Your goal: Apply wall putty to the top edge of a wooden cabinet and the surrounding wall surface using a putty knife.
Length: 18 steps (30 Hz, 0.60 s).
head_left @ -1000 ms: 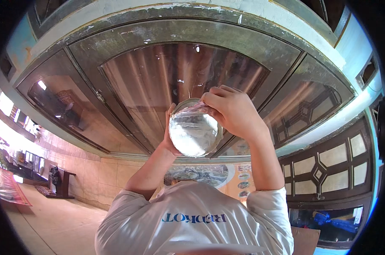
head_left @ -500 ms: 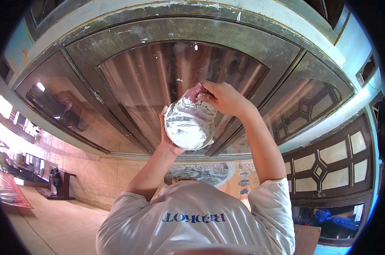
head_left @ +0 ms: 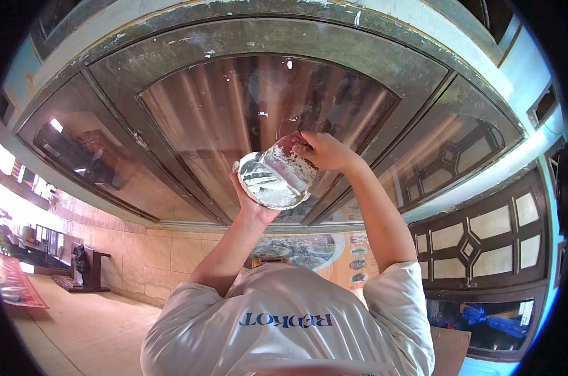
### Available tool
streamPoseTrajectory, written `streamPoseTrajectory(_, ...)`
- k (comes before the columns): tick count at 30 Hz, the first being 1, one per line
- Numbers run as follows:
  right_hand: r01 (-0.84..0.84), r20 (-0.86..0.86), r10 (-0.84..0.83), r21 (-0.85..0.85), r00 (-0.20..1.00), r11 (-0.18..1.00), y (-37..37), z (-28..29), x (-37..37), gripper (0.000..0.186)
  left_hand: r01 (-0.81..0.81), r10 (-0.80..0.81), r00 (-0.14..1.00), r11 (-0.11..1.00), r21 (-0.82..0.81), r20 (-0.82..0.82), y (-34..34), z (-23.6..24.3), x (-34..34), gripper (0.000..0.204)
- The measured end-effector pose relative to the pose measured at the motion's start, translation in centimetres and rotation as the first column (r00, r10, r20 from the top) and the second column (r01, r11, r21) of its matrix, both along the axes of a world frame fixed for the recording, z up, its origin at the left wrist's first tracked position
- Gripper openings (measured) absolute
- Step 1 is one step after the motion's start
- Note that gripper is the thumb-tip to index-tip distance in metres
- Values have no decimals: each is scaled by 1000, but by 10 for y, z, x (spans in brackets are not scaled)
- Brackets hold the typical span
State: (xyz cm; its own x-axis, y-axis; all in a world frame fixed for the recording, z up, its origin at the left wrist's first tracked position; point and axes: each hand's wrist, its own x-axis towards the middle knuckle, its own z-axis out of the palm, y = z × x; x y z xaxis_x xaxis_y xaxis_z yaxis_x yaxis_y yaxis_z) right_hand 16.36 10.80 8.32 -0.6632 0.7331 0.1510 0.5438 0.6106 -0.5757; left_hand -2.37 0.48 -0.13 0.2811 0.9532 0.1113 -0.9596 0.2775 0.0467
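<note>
In front of my chest, my left hand (head_left: 259, 212) supports a round, shallow container (head_left: 283, 206) from below and along its left side. White paste (head_left: 264, 190) lies inside it, with grey streaks toward the far left. My right hand (head_left: 330, 152) pinches the far end of a flat reddish scraper (head_left: 293, 164), whose face is smeared with white. The scraper's straight lower edge rests in the container, over its right part. Most of my left fingers are hidden behind the container.
A dark wooden door panel (head_left: 190, 67) with glass stands close ahead, with white spots on it. To the right is a dark latticed panel (head_left: 509, 269). A small dark stand (head_left: 95, 276) sits on the tiled floor (head_left: 118, 319) at left.
The scraper has turned and slid toward the right side of the container, baring streaked paste at left. My right hand has come slightly down and right. The container has tilted a little.
</note>
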Motion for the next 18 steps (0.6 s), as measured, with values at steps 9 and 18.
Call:
streamPoseTrajectory(9, 141, -45, -142, -37, 989, 989, -17, -23, -4, 29, -360, 318, 921, 915, -181, -225, -3, 10, 14, 65)
streamPoseTrajectory(18, 292, -110, -304, -114, 946, 950, -32, -59, -2, 23, -527, 473, 837, 833, -171, -276, -2, 17, 27, 59)
